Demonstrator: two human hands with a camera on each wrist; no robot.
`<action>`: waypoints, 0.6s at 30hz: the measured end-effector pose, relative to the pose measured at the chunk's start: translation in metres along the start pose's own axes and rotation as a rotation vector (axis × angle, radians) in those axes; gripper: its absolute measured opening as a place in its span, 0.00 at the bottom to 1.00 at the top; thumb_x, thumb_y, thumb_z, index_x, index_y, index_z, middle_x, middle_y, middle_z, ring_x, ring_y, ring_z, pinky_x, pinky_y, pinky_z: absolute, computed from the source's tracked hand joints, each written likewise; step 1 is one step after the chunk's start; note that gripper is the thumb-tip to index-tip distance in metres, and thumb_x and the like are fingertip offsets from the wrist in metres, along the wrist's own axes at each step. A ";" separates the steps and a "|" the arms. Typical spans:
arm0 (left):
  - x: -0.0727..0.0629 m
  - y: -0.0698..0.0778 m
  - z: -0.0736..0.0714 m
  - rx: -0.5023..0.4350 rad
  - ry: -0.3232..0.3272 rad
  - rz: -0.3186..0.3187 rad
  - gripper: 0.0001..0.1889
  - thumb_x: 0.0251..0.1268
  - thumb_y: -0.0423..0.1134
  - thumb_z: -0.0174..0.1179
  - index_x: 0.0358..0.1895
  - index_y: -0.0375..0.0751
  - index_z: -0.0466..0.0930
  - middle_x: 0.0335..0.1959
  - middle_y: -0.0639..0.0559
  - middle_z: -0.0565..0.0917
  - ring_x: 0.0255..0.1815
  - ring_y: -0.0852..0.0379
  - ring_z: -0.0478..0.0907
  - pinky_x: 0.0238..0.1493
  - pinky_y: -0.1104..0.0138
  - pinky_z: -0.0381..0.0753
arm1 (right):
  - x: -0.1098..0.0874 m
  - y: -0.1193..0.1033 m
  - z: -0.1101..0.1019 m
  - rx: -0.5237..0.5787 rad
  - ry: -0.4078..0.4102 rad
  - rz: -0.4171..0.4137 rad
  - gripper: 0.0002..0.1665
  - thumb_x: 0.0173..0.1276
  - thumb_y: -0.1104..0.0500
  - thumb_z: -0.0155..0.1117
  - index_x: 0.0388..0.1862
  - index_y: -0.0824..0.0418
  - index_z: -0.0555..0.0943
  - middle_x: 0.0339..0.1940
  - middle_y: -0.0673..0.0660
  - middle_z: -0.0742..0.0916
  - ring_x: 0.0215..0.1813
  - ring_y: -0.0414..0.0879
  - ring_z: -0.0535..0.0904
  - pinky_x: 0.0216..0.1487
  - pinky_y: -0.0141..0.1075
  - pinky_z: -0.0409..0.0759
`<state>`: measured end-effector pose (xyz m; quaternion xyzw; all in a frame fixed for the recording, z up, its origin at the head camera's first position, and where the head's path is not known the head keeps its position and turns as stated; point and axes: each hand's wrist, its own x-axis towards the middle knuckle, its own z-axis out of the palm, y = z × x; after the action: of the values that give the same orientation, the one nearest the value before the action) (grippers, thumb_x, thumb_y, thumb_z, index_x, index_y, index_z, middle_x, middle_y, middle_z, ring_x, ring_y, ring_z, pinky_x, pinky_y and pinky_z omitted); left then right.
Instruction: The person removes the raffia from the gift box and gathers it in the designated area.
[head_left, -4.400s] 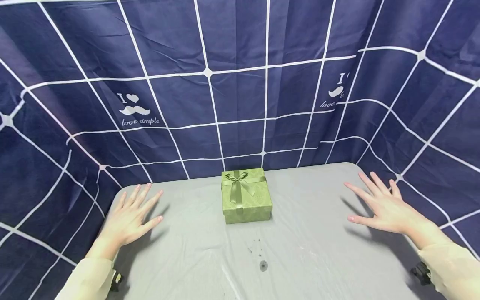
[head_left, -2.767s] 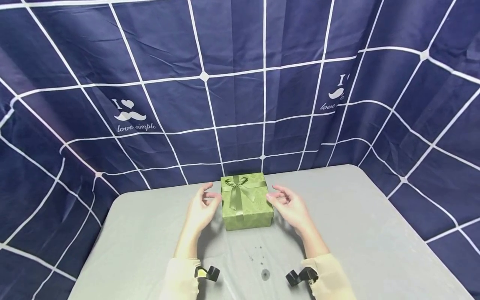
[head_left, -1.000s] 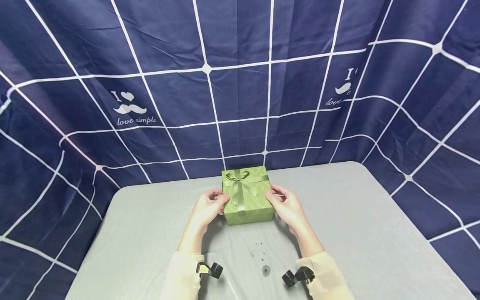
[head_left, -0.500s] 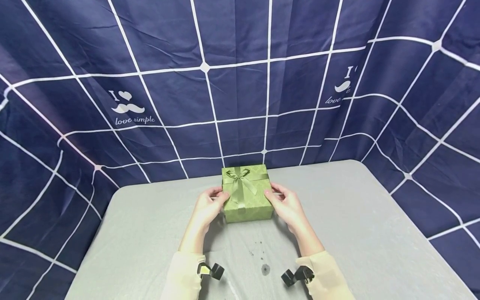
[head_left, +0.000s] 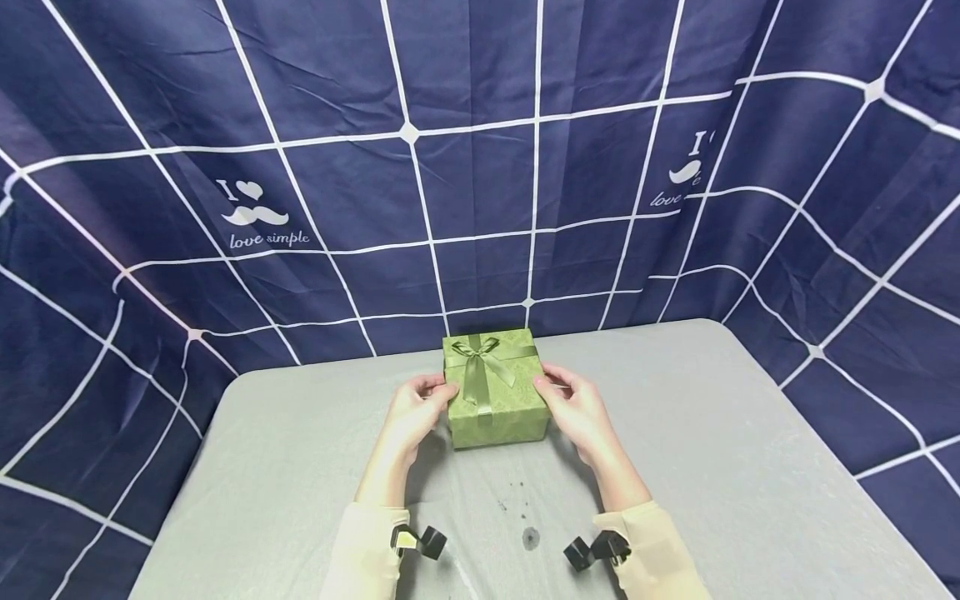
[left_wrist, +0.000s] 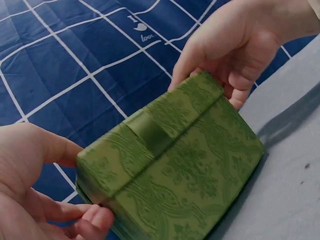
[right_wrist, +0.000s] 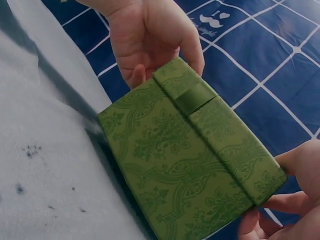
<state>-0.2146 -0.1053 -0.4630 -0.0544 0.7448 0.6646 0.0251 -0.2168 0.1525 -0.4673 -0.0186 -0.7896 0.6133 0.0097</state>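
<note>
A green gift box (head_left: 519, 396) with an embossed floral pattern stands at the far middle of the table, its lid on. A green ribbon (head_left: 476, 383) crosses the lid and is tied in a bow. My left hand (head_left: 408, 421) grips the box's left side, thumb on the lid's edge and fingers curled against the side wall. On the opposite side, my right hand (head_left: 583, 421) holds it likewise. In the left wrist view, the lid's lower edge (left_wrist: 165, 150) forms a seam on the front wall. Fingertips of both hands are partly hidden behind the box in the head view.
A grey cloth covers the table (head_left: 285, 483); dark spots (head_left: 530, 538) mark it in front of the box. Navy curtains (head_left: 480, 192) with white lines enclose the back and sides. Each wrist bears a small black camera (head_left: 431, 542).
Both hands have come in from the table's far left and right, closed on the sides of the gift box and stayed there. Over the last half second the box has hardly shifted.
</note>
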 end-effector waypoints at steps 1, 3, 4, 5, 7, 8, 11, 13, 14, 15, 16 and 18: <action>0.000 0.000 0.000 -0.007 -0.003 -0.006 0.26 0.72 0.39 0.69 0.64 0.22 0.80 0.46 0.42 0.85 0.39 0.56 0.79 0.36 0.67 0.79 | 0.000 0.000 0.000 0.003 -0.001 -0.001 0.28 0.85 0.57 0.64 0.77 0.67 0.78 0.67 0.67 0.85 0.63 0.57 0.84 0.53 0.28 0.81; 0.000 -0.001 0.000 -0.015 -0.010 -0.015 0.26 0.72 0.39 0.69 0.64 0.22 0.79 0.46 0.42 0.85 0.39 0.56 0.79 0.36 0.66 0.79 | -0.001 0.000 0.000 0.005 -0.001 -0.009 0.28 0.85 0.56 0.64 0.77 0.67 0.78 0.67 0.68 0.85 0.64 0.58 0.84 0.53 0.28 0.81; 0.000 -0.002 0.000 -0.016 -0.014 -0.019 0.26 0.72 0.39 0.69 0.64 0.22 0.79 0.46 0.42 0.85 0.38 0.56 0.79 0.36 0.66 0.80 | -0.002 0.000 -0.001 0.008 -0.002 -0.013 0.28 0.85 0.56 0.64 0.77 0.67 0.78 0.67 0.68 0.85 0.64 0.59 0.84 0.53 0.28 0.81; 0.001 -0.002 0.000 -0.020 -0.015 -0.023 0.26 0.71 0.38 0.68 0.64 0.22 0.78 0.45 0.43 0.85 0.38 0.56 0.79 0.36 0.65 0.80 | -0.003 0.000 -0.001 0.008 -0.002 -0.019 0.28 0.85 0.56 0.64 0.76 0.68 0.78 0.67 0.69 0.85 0.64 0.59 0.85 0.53 0.28 0.81; 0.001 -0.003 0.001 -0.030 -0.013 -0.029 0.26 0.71 0.37 0.68 0.64 0.22 0.78 0.44 0.44 0.84 0.38 0.56 0.79 0.40 0.64 0.81 | -0.004 -0.001 -0.001 0.006 -0.002 -0.027 0.27 0.85 0.57 0.64 0.76 0.68 0.78 0.66 0.69 0.85 0.64 0.60 0.85 0.52 0.28 0.82; 0.001 -0.003 0.001 -0.035 -0.012 -0.032 0.25 0.71 0.37 0.68 0.64 0.22 0.78 0.44 0.44 0.84 0.38 0.56 0.78 0.41 0.63 0.81 | -0.004 -0.001 -0.001 0.005 -0.001 -0.029 0.27 0.85 0.57 0.64 0.76 0.68 0.78 0.67 0.69 0.85 0.64 0.60 0.85 0.52 0.28 0.82; 0.001 -0.003 0.001 -0.056 -0.001 -0.035 0.25 0.71 0.37 0.68 0.64 0.23 0.78 0.43 0.45 0.83 0.38 0.56 0.78 0.43 0.62 0.80 | -0.004 -0.001 -0.002 -0.001 -0.009 -0.036 0.26 0.85 0.58 0.63 0.76 0.69 0.78 0.67 0.70 0.85 0.63 0.60 0.85 0.52 0.28 0.81; 0.001 -0.002 0.002 -0.062 0.005 -0.038 0.25 0.71 0.37 0.68 0.64 0.24 0.77 0.42 0.46 0.83 0.37 0.57 0.78 0.43 0.62 0.79 | -0.004 -0.002 -0.003 0.003 -0.016 -0.031 0.26 0.85 0.59 0.62 0.76 0.69 0.78 0.67 0.70 0.85 0.62 0.58 0.85 0.50 0.28 0.82; 0.001 -0.001 0.002 -0.062 0.007 -0.040 0.25 0.71 0.38 0.68 0.65 0.25 0.77 0.42 0.46 0.83 0.37 0.57 0.78 0.42 0.63 0.79 | -0.004 -0.002 -0.003 0.009 -0.021 -0.024 0.26 0.85 0.59 0.62 0.76 0.69 0.78 0.68 0.70 0.84 0.60 0.57 0.85 0.47 0.29 0.83; 0.000 -0.001 0.002 -0.062 0.009 -0.044 0.25 0.72 0.38 0.68 0.65 0.26 0.77 0.43 0.46 0.84 0.37 0.57 0.78 0.42 0.63 0.79 | -0.004 -0.002 -0.004 0.014 -0.026 -0.019 0.26 0.85 0.59 0.62 0.76 0.69 0.78 0.68 0.70 0.84 0.59 0.55 0.85 0.44 0.31 0.84; 0.000 0.000 0.002 -0.059 0.011 -0.047 0.26 0.72 0.39 0.68 0.66 0.27 0.77 0.43 0.46 0.84 0.37 0.57 0.78 0.41 0.64 0.78 | -0.003 -0.002 -0.004 0.019 -0.030 -0.016 0.26 0.85 0.58 0.62 0.76 0.68 0.78 0.68 0.70 0.84 0.57 0.53 0.85 0.41 0.32 0.84; -0.001 0.001 0.003 -0.052 0.015 -0.054 0.26 0.72 0.39 0.68 0.67 0.28 0.77 0.44 0.45 0.84 0.38 0.56 0.78 0.40 0.65 0.77 | -0.002 -0.002 -0.005 0.031 -0.033 -0.008 0.26 0.86 0.58 0.62 0.76 0.67 0.78 0.68 0.69 0.84 0.54 0.50 0.84 0.37 0.35 0.85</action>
<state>-0.2141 -0.1021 -0.4620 -0.0800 0.7258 0.6823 0.0360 -0.2144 0.1571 -0.4640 -0.0049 -0.7801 0.6256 -0.0007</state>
